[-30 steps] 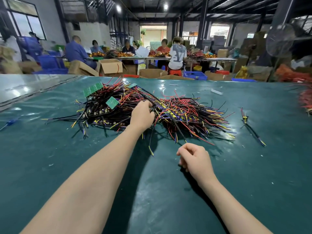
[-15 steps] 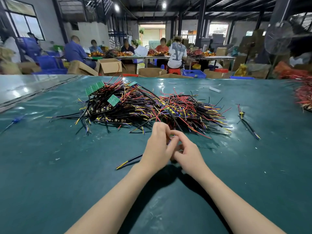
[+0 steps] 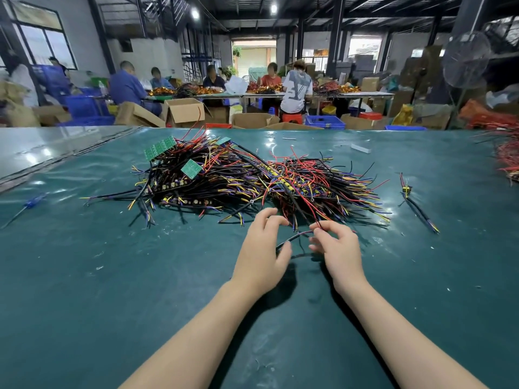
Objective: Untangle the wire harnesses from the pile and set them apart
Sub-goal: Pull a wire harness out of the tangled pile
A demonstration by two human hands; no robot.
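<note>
Wire harnesses lie in one big tangled pile [image 3: 244,181] of black, red, yellow and blue leads in the middle of the green table mat [image 3: 84,276], too many and too knotted to count. One black harness [image 3: 294,237] is lifted just in front of the pile's near edge, strung between the two hands. The right hand [image 3: 338,251] pinches it between thumb and forefinger, its other fingers loosely curled, and from that pinch a thin strand runs up into the pile. The left hand [image 3: 261,254] has its fingers bent and its thumb laid against the other end of the black harness; whether it really grips cannot be told. One lone harness [image 3: 418,206] lies on the mat to the right, well apart from the pile. Three green circuit boards [image 3: 191,169] stick up from the pile's left half. One blue screwdriver [image 3: 28,204] lies near the mat's left edge, and one small white scrap [image 3: 361,148] lies beyond the pile. A second heap of red wires [image 3: 508,155] shows at the right edge.
</note>
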